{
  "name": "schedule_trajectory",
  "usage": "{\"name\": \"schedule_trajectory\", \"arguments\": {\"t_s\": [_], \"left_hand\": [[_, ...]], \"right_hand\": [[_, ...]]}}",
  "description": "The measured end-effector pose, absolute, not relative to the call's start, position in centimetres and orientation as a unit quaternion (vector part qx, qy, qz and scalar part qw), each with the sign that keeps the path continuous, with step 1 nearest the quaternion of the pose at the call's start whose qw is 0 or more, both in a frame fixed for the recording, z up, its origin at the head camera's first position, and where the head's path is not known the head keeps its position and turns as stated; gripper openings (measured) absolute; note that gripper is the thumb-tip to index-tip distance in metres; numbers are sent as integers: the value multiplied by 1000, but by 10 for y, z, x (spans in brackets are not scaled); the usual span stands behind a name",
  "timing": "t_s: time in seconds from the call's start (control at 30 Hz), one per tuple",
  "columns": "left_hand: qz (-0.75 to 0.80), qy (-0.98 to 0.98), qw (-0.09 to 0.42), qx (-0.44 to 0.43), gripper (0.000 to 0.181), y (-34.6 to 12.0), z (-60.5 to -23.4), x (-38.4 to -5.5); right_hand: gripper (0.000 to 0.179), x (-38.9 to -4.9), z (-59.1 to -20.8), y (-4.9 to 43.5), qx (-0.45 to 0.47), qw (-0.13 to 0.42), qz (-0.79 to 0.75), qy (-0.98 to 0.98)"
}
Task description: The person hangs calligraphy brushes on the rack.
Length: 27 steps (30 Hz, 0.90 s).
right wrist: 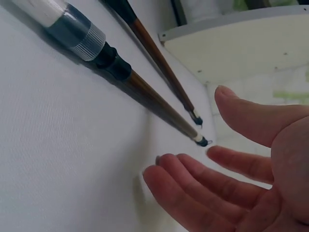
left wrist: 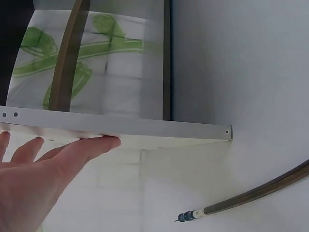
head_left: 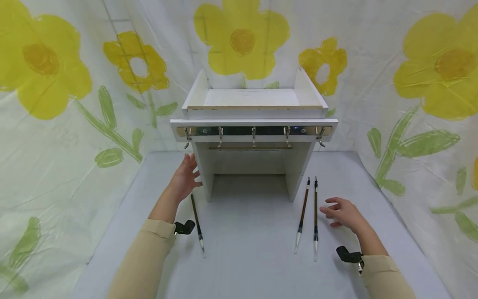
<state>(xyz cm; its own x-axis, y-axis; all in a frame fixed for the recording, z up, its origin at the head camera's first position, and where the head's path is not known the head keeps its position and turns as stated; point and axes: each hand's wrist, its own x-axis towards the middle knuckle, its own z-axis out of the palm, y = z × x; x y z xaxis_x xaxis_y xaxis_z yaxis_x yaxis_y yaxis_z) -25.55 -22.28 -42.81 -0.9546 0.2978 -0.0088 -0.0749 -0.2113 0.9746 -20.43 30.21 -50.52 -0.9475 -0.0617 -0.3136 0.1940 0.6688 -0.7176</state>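
Observation:
A white wooden shelf unit (head_left: 254, 123) with a metal hook rail (head_left: 240, 131) stands in the middle of the table. At its left side is my left hand (head_left: 184, 176), fingers extended; in the left wrist view the thumb lies along the side panel (left wrist: 145, 128). One calligraphy brush (head_left: 196, 220) with a capped white tip lies just below that hand. My right hand (head_left: 342, 214) hovers over the table, fingers loosely bent and holding nothing. Left of it lie two more calligraphy brushes, a nearer one (head_left: 315, 207) and a farther one (head_left: 304, 207), their hanging loops pointing away from me.
The table (head_left: 254, 257) is covered in pale grey-white. A white curtain with yellow flowers (head_left: 242, 39) hangs behind and along both sides. The unit has an open top tray (head_left: 252, 97) and several metal hooks (head_left: 254, 137) jutting toward me.

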Motion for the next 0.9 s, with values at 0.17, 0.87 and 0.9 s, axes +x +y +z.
{"name": "schedule_trajectory", "arguments": {"t_s": [0.17, 0.87, 0.9], "left_hand": [[748, 650, 109, 77, 75, -219, -427, -258], [731, 670, 113, 66, 67, -223, -425, -260], [731, 670, 113, 66, 67, -223, -426, -260]], "right_hand": [[69, -210, -510, 296, 42, 157, -390, 906], [52, -223, -512, 260, 84, 111, -313, 940], [51, -223, -513, 260, 83, 111, -315, 939]]}}
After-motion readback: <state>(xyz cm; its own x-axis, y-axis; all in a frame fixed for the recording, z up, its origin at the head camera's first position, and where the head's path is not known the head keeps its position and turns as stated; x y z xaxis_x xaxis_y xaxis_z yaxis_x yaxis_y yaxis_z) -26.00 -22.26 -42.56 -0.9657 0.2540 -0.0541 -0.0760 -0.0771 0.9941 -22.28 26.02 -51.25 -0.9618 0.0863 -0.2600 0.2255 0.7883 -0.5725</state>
